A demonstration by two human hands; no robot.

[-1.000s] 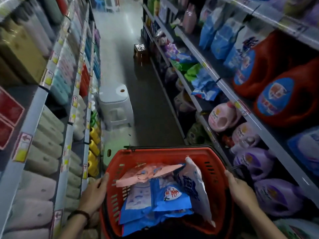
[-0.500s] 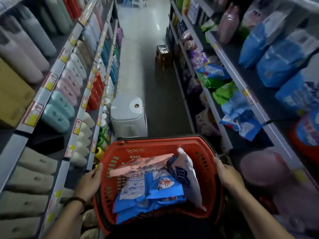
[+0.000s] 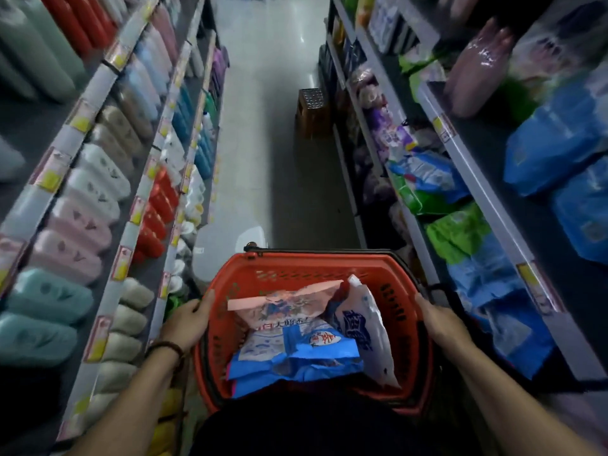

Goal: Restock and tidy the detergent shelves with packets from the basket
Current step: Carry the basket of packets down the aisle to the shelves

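Both hands are on the basket [image 3: 306, 269]: left hand [image 3: 189, 324] curled over its left rim, right hand [image 3: 441, 324] wrapped round its right rim. Neither holds a packet. The basket sits against my front, mid-aisle. All the stock is inside it — a pink packet [image 3: 283, 304] on top toward the far wall, a white packet [image 3: 365, 330] stood on edge by the right wall, blue packets [image 3: 296, 355] under both.

Risks, as I judge them:

1) The white packet's top corner is up by the basket's rim. If I tilt the basket right, it could slide out over the side.
2) The pink packet lies loose on top, not wedged, so a jolt may flip it out.
3) A white stool [image 3: 227, 248] stands on the floor just beyond the basket's far rim, partly hidden by it. I can't see my feet, so going fwd I could clip it w/ the basket or a shin.
4) The detergent shelves [image 3: 493, 199] run to the basket's right, w/ shelf packets [image 3: 487, 284] slumped unevenly. Swinging the basket's right corner in close could drag one down.
5) Stocking needs one hand free, and held by one rim only the basket would prob. tip — better to rest it first.

The light is dim and the labels are blurred, so I could put a packet in the wrong slot.
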